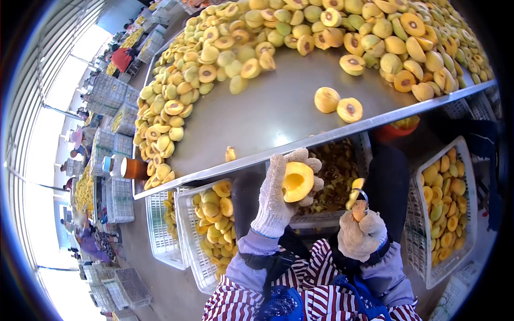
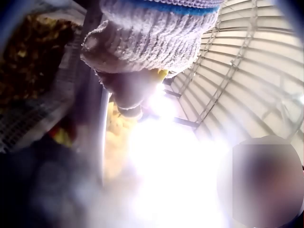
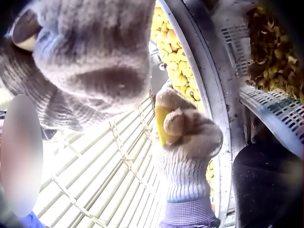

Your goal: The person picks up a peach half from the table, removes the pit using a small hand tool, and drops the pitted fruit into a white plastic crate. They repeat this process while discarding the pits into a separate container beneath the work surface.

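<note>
In the head view my gloved left hand (image 1: 272,193) grips a yellow peach half (image 1: 297,182), cut face up, with a smooth hollow and no stone in it. My gloved right hand (image 1: 362,236) grips a pitting tool by its wooden handle (image 1: 358,210); a curved metal loop rises from it. A yellow piece of peach (image 1: 353,193) shows beside the loop. The right wrist view has the left hand (image 3: 190,128) with the peach edge (image 3: 161,124) between thumb and fingers. Glare washes out much of the left wrist view.
A metal table (image 1: 257,115) bears heaped peaches (image 1: 211,56), with two halves (image 1: 338,104) near its edge. Below stands a crate of dark scraps (image 1: 334,171). Crates of peach halves flank my knees, one left (image 1: 201,257), one right (image 1: 420,235). Other people and stacked crates (image 1: 110,93) are farther left.
</note>
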`<state>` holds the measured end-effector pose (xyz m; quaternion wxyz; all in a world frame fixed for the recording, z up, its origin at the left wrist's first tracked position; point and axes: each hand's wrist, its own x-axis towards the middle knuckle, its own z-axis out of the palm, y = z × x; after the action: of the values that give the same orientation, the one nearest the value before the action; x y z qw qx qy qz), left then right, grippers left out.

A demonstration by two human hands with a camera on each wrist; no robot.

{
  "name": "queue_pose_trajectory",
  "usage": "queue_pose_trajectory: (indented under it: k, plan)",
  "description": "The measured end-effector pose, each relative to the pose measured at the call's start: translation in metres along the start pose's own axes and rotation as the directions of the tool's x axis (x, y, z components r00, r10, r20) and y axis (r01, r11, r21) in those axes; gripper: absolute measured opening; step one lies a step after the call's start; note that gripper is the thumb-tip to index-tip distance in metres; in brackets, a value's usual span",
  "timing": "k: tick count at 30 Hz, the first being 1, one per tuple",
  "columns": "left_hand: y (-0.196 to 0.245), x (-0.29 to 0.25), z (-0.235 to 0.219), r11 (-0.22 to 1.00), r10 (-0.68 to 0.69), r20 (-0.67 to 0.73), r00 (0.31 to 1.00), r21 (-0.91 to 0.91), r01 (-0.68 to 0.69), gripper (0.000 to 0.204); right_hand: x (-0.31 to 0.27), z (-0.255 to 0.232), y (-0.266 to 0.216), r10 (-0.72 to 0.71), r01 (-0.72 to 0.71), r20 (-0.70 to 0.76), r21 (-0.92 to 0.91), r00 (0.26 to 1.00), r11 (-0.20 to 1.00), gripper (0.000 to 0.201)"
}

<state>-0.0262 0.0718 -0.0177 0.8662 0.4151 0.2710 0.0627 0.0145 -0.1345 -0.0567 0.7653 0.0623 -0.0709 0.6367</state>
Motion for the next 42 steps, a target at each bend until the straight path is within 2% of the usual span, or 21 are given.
queue_pose_trajectory:
  k: [3,4,5,6,7,10,11,12,13,14,15,17,19,21,26,29,32,35,39,41,42]
  plan:
    - [0.023,-0.016,-0.034,0.98,0.155,-0.047,0.987,0.134,-0.148,0.056,0.008,0.01,0.004,-0.131,0.116,-0.122,-0.123,0.984,0.986,0.02]
    - [0.035,-0.025,-0.055,0.952,0.235,-0.092,0.968,0.221,-0.21,0.051,0.009,0.0,0.002,-0.104,0.106,0.024,-0.151,0.994,0.983,0.02]
    - [0.046,-0.035,-0.077,0.914,0.313,-0.13,0.941,0.31,-0.261,0.046,0.008,0.001,0.001,-0.099,0.092,-0.052,-0.127,0.994,0.988,0.015]
    - [0.058,-0.041,-0.104,0.647,0.468,-0.152,0.871,0.73,-0.22,0.041,0.006,0.005,0.002,-0.094,0.081,-0.129,-0.102,0.987,0.991,0.015]
    - [0.066,-0.044,-0.125,0.238,0.606,-0.096,0.79,0.969,-0.065,0.035,0.004,0.006,0.003,-0.087,0.073,-0.205,-0.077,0.975,0.994,0.021]
    - [0.087,-0.052,-0.142,-0.415,0.624,0.313,0.716,0.909,-0.035,0.027,0.008,0.004,0.01,-0.075,0.011,-0.342,-0.186,0.937,0.983,0.023]
    - [0.087,-0.043,-0.139,-0.172,0.671,0.155,0.725,0.984,-0.051,0.028,0.013,0.007,0.012,-0.081,0.0,-0.375,-0.211,0.923,0.978,0.023]
    - [0.092,-0.031,-0.126,-0.05,0.664,0.043,0.746,0.999,-0.012,0.027,0.017,0.007,0.007,-0.037,-0.12,-0.374,-0.388,0.927,0.914,0.024]
    - [0.093,-0.016,-0.131,-0.17,0.699,0.149,0.699,0.985,-0.039,0.028,0.015,-0.008,0.009,-0.002,-0.108,-0.277,-0.382,0.961,0.918,0.02]
    - [0.096,0.013,-0.141,-0.191,0.591,0.121,0.798,0.982,-0.008,0.03,0.011,-0.015,0.012,-0.032,-0.093,-0.335,-0.35,0.942,0.932,0.021]
    - [0.095,0.027,-0.133,-0.238,0.605,0.088,0.791,0.968,0.074,0.036,0.01,-0.017,0.014,-0.061,-0.074,-0.394,-0.32,0.917,0.944,0.022]
    - [0.091,0.062,-0.134,-0.213,0.365,-0.021,0.931,0.971,0.105,0.04,0.011,-0.02,0.01,-0.026,-0.083,-0.288,-0.361,0.957,0.929,0.028]
    - [0.1,0.061,-0.098,-0.283,0.21,-0.061,0.976,0.952,0.12,0.033,0.016,-0.011,0.011,-0.018,-0.099,-0.273,-0.407,0.962,0.908,0.032]
    - [0.096,0.072,-0.084,-0.18,0.095,-0.077,0.993,0.979,0.093,0.037,0.018,-0.013,0.014,-0.049,-0.091,-0.342,-0.383,0.938,0.919,0.034]
    - [0.082,0.08,-0.09,-0.174,0.208,0.02,0.978,0.985,0.017,0.043,0.024,-0.018,0.022,-0.172,-0.087,-0.467,-0.481,0.867,0.872,0.034]
    - [0.082,0.083,-0.097,-0.005,0.128,0.016,0.992,1.0,-0.016,0.046,0.026,-0.016,0.015,-0.124,-0.118,-0.461,-0.461,0.879,0.88,0.034]
    - [0.082,0.087,-0.098,-0.036,0.113,0.042,0.993,0.999,-0.038,0.047,0.028,-0.004,0.011,-0.153,-0.108,-0.486,-0.468,0.861,0.877,0.034]
    - [0.081,0.085,-0.104,0.083,0.137,0.041,0.99,0.995,-0.053,0.048,0.032,0.004,-0.004,-0.15,-0.134,-0.432,-0.56,0.889,0.818,0.035]
    - [0.077,0.097,-0.103,0.436,0.151,-0.022,0.988,0.899,-0.046,0.041,0.036,0.015,-0.031,-0.329,-0.071,-0.416,-0.704,0.848,0.707,0.031]
    - [0.072,0.097,-0.107,0.619,0.129,0.01,0.992,0.781,-0.088,0.039,0.042,0.015,-0.043,-0.308,-0.031,-0.382,-0.669,0.871,0.743,0.031]
    - [0.075,0.081,-0.098,0.583,0.197,-0.004,0.98,0.805,-0.114,0.034,0.042,0.007,-0.051,-0.263,-0.034,-0.347,-0.657,0.9,0.753,0.033]
